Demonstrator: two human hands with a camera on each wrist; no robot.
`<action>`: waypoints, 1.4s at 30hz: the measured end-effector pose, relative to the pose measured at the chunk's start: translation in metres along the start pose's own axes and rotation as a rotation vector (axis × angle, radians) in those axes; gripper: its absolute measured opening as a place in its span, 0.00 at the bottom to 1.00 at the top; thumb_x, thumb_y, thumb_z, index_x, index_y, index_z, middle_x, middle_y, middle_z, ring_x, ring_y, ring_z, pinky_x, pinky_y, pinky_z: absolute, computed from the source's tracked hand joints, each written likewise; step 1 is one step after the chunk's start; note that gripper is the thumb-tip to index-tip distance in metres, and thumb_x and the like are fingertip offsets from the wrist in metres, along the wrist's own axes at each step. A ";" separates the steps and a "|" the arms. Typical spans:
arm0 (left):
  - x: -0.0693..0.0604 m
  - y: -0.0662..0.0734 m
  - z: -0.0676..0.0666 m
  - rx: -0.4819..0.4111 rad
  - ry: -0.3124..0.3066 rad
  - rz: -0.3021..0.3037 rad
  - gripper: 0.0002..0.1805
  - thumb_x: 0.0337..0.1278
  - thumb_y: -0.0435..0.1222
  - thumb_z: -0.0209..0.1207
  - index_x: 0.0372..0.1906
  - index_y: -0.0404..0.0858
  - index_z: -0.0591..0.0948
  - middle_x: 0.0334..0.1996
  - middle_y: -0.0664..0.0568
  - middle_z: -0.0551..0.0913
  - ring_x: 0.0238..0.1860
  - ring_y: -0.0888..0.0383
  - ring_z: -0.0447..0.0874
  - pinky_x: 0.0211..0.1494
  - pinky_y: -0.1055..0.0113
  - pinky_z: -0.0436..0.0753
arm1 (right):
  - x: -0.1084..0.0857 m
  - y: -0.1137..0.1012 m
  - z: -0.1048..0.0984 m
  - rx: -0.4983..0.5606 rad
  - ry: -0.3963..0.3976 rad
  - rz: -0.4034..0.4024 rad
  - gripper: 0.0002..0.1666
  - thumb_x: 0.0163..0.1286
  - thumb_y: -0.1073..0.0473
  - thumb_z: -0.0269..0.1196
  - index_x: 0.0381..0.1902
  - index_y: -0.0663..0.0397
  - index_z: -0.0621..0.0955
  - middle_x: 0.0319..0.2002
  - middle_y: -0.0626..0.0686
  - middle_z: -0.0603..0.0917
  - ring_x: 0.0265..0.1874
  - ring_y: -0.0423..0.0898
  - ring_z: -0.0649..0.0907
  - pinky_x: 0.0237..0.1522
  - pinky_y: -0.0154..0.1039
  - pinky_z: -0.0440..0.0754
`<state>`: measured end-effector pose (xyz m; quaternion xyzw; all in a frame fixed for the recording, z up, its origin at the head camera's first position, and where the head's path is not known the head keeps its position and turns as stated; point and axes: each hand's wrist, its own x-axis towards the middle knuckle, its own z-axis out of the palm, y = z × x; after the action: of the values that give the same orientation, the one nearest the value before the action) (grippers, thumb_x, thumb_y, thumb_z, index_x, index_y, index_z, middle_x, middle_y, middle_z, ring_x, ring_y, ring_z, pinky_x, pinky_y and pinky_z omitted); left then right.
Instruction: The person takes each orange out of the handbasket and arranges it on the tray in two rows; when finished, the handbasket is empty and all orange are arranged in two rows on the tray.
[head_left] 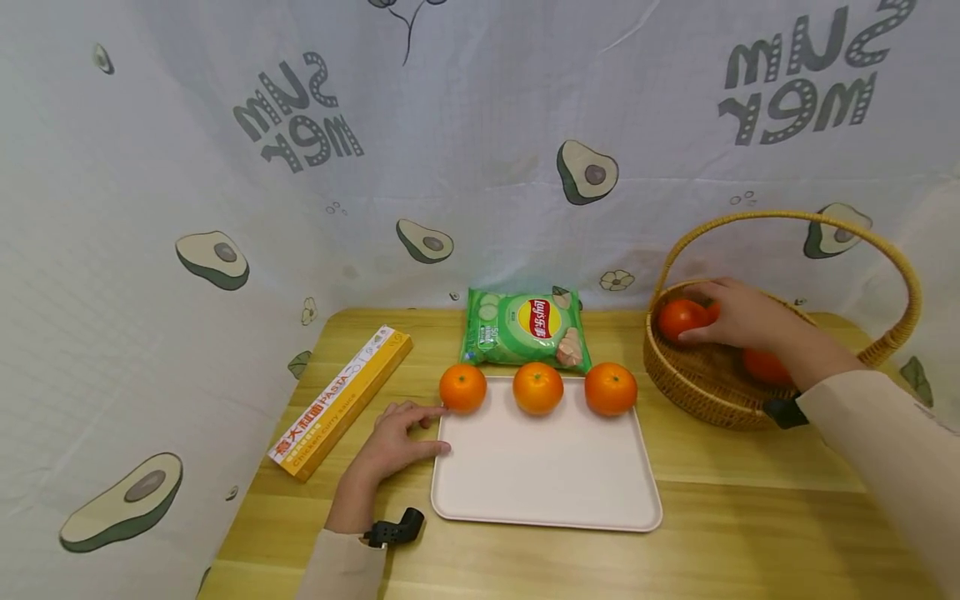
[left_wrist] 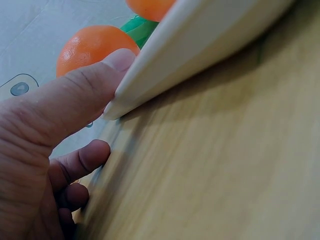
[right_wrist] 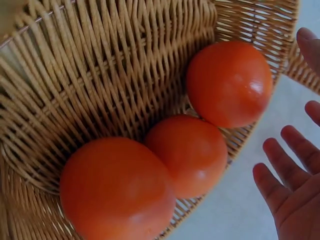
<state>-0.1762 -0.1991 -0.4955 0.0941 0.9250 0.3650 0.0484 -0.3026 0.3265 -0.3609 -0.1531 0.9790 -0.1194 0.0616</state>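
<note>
My right hand reaches into the wicker basket, near a red tomato. The right wrist view shows its fingers spread and apart from the tomatoes; one tomato sits nearest, with a second and a third beside it. At the left edge of a white tray lies my left hand, its thumb touching the rim and its other fingers loosely bent. Along the tray's back edge stand a left orange, a middle orange and a right orange.
A green bag of chips lies behind the tray. To the left, a yellow pasta box lies slanted on the wooden table. The basket's tall handle arches above my right arm. A printed curtain hangs behind.
</note>
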 end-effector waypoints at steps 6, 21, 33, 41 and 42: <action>0.000 0.001 0.001 -0.011 -0.002 0.008 0.29 0.44 0.52 0.78 0.56 0.55 0.87 0.36 0.62 0.77 0.44 0.60 0.71 0.53 0.58 0.65 | 0.010 0.010 0.008 0.014 -0.014 0.003 0.53 0.58 0.40 0.76 0.70 0.67 0.69 0.68 0.78 0.66 0.66 0.76 0.67 0.65 0.73 0.64; -0.001 0.001 0.001 0.008 0.001 0.007 0.29 0.44 0.52 0.78 0.56 0.55 0.87 0.36 0.63 0.77 0.44 0.61 0.70 0.51 0.60 0.65 | 0.016 0.021 0.014 0.014 -0.053 -0.017 0.54 0.57 0.43 0.77 0.72 0.64 0.68 0.69 0.78 0.65 0.66 0.77 0.67 0.65 0.73 0.65; -0.001 -0.001 0.001 0.003 0.007 0.011 0.29 0.44 0.52 0.78 0.56 0.55 0.87 0.36 0.63 0.77 0.44 0.61 0.70 0.52 0.60 0.65 | 0.022 0.021 0.017 -0.021 -0.072 -0.037 0.50 0.59 0.49 0.76 0.71 0.68 0.68 0.66 0.79 0.68 0.63 0.76 0.70 0.63 0.72 0.68; 0.000 -0.003 0.002 0.005 0.008 0.013 0.29 0.44 0.52 0.78 0.56 0.55 0.87 0.35 0.64 0.77 0.44 0.61 0.70 0.52 0.60 0.65 | 0.025 0.023 0.020 -0.033 -0.076 -0.056 0.47 0.59 0.53 0.75 0.69 0.70 0.69 0.64 0.78 0.72 0.62 0.76 0.73 0.63 0.71 0.68; 0.000 -0.003 0.002 0.004 0.006 0.012 0.29 0.44 0.52 0.78 0.56 0.55 0.87 0.36 0.64 0.77 0.44 0.61 0.70 0.52 0.60 0.65 | 0.025 0.023 0.020 -0.030 -0.076 -0.057 0.46 0.59 0.54 0.75 0.69 0.70 0.69 0.63 0.78 0.73 0.61 0.75 0.74 0.63 0.71 0.68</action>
<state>-0.1765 -0.1997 -0.4988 0.0985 0.9252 0.3638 0.0431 -0.3301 0.3356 -0.3886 -0.1863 0.9729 -0.1006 0.0933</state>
